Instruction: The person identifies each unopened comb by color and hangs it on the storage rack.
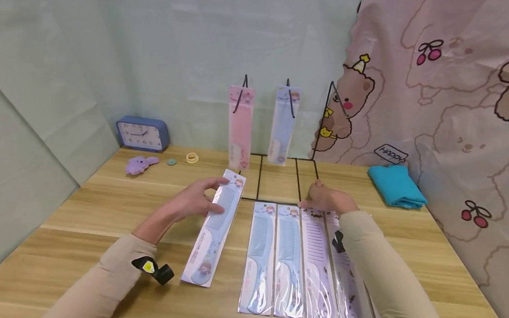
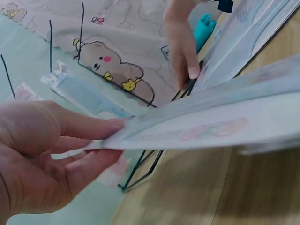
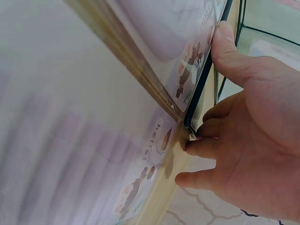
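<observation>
My left hand (image 1: 192, 200) pinches the upper end of a blue comb in a clear package (image 1: 213, 232), tilted over the table left of the other packs. In the left wrist view, the thumb lies on one face of this package (image 2: 206, 117) and the fingers on the other. At the front right corner of a black wire display rack (image 1: 259, 178), my right hand (image 1: 330, 198) grips the frame. The right wrist view shows its thumb against the black bar (image 3: 200, 89), fingers bent at the corner. A pink packaged comb (image 1: 240, 129) and a blue packaged comb (image 1: 283, 131) hang from rack hooks.
Packaged combs lie in a row before the rack: two blue ones (image 1: 258, 256) and several purple ones (image 1: 318, 265), partly under my right forearm. Further back are a blue clock (image 1: 142, 133), a purple toy (image 1: 140, 165), yellowish rings (image 1: 192, 158) and a folded teal cloth (image 1: 397, 186).
</observation>
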A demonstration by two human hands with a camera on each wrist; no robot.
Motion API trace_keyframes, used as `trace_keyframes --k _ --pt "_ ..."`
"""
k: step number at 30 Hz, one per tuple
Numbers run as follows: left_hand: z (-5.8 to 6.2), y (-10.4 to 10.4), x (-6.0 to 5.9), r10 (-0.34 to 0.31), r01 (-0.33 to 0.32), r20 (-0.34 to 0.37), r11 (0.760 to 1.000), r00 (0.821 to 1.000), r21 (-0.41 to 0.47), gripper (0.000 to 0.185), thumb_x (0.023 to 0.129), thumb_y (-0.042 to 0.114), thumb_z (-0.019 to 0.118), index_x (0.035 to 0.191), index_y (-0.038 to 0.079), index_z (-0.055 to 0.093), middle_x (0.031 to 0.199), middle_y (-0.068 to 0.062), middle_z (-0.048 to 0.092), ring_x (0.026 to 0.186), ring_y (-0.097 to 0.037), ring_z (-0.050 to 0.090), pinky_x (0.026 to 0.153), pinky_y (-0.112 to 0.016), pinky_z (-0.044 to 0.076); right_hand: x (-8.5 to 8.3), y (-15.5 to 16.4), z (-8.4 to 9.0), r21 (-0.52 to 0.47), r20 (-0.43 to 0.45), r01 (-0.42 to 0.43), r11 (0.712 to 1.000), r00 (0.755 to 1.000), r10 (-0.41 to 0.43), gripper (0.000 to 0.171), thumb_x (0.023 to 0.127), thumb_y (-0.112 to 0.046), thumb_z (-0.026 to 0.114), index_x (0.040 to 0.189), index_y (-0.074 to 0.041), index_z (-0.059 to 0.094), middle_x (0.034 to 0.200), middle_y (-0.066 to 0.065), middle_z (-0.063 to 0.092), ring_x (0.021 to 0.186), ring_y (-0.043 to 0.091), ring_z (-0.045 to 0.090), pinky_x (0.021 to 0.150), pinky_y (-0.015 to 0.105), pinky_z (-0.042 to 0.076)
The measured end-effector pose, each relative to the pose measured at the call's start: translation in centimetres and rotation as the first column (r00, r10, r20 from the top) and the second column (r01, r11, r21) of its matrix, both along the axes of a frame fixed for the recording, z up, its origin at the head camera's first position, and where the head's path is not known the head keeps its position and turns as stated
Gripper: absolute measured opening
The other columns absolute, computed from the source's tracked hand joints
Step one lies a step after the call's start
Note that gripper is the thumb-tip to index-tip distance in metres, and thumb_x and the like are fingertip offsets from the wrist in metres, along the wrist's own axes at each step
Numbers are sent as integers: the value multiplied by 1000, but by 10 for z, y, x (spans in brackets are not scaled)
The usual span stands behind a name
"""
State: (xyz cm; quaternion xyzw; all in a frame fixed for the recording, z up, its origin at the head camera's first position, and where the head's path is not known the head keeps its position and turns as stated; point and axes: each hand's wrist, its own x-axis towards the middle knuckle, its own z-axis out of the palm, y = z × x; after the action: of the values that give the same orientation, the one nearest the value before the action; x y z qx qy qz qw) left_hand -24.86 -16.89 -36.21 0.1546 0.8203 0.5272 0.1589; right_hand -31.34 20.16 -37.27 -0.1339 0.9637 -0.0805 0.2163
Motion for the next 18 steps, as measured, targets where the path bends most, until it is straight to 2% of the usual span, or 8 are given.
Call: trace_keyframes --k 3,6,12,18 --pt "2 9 0 66 -65 -23 998 998 24 74 83 -1 79 148 10 46 133 -22 46 90 -27 67 69 -38 60 1 0 1 -5 0 7 1000 1000 -7 87 102 -51 50 153 12 19 160 34 2 146 49 12 118 58 18" --pt "6 18 1 98 -95 -35 992 995 85 74 81 -1 81 147 12 49 130 -20 52 93 -28 68 71 -40 61 1 1 1 -5 -3 13 1000 1000 -13 87 102 -51 50 153 12 18 160 34 3 146 48 12 118 58 18" --pt "16 39 5 91 -73 -75 975 993 211 76 81 -4 80 148 11 48 123 -21 64 94 -29 70 71 -41 62 1 0 1 -4 -20 10 1000 1000 -10 88 102 -50 51 153 13 17 160 34 4 146 48 12 118 57 18" --pt "30 60 6 76 -28 -135 945 988 327 76 82 -4 79 149 16 48 127 -17 63 99 -31 70 74 -44 61 2 0 1 -28 -9 16 999 1000 -16 83 102 -50 52 151 12 26 160 34 4 147 49 11 118 58 17"
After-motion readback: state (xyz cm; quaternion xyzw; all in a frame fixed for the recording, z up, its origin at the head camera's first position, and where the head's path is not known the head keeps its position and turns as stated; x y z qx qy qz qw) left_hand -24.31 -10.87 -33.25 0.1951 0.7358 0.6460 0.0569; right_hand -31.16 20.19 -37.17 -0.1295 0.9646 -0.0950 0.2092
